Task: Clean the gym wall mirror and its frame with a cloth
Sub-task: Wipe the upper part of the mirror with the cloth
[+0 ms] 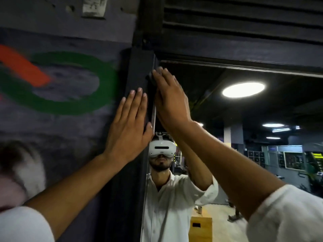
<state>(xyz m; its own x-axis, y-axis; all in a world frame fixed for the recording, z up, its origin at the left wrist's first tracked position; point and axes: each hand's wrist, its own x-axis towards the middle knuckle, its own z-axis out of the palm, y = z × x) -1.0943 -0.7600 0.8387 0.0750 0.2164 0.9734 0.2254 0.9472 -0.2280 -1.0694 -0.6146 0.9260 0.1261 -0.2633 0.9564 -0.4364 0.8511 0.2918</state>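
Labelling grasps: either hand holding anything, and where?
Right hand presses a cloth flat against the mirror edge; grip point hidden. Left hand rests bare on frame.

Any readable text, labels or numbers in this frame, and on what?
No text can be read.
White patch on the wall: blurred.
Dark sign reflected above the headset: too small.
Dark label on the reflected wooden box: too small.
Reflected wall poster: too small.

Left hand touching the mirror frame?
Touching. Head view: left hand lies flat, fingers straight, on the mirror frame, no gap visible.
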